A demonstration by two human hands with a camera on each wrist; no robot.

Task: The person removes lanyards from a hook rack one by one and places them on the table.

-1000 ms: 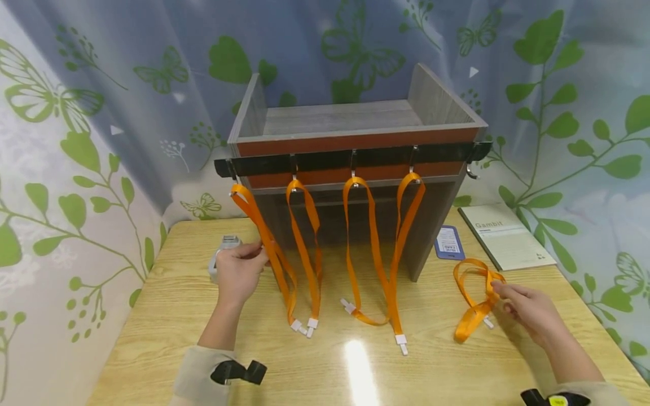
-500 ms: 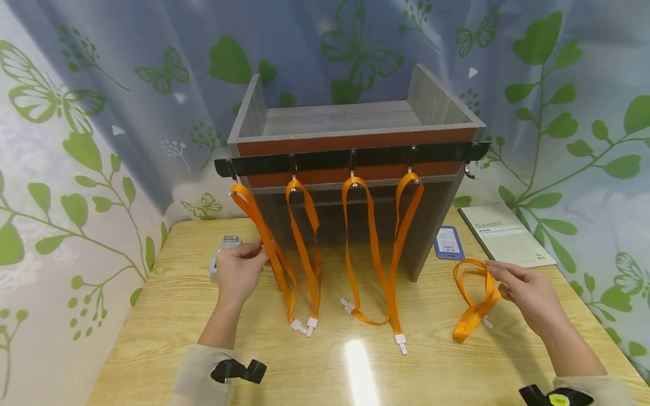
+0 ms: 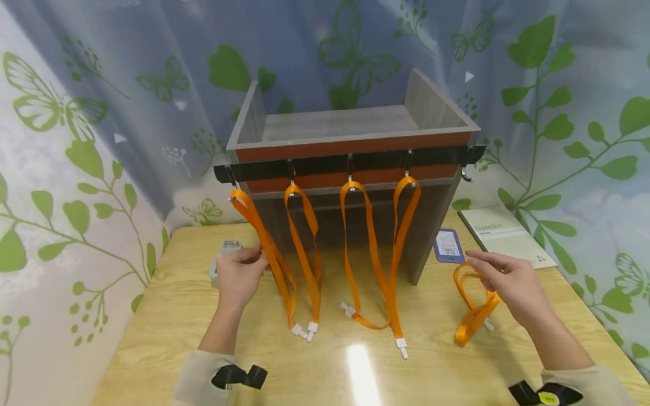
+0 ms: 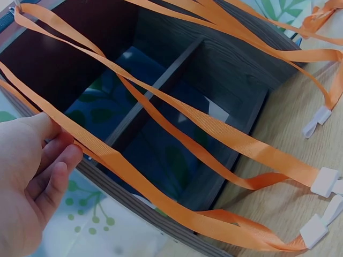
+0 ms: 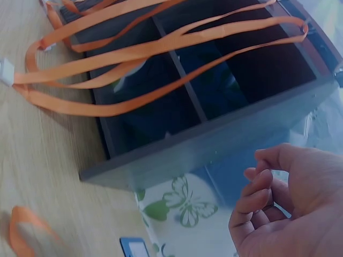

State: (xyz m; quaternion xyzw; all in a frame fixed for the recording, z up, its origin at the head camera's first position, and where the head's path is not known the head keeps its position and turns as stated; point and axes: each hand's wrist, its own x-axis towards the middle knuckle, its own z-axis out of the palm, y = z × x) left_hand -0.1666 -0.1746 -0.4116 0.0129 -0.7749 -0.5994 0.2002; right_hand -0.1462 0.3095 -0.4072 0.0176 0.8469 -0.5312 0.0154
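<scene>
Presently pinching the leftmost hanging strap [image 3: 260,230] with the left hand [image 3: 240,279]; carrying nothing in the loosely curled right hand [image 3: 513,282], near a loose strap [image 3: 476,317] on the table [image 3: 152,327]. Liable to unhook the hanging strap by tugging sideways.

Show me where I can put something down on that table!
Bare table: in front, between the sleeves; between the left arm and the table's left edge; and between the rightmost hanging lanyard and the loose lanyard. It's crowded back right: notebook, card holder, loose lanyard, right hand.
</scene>
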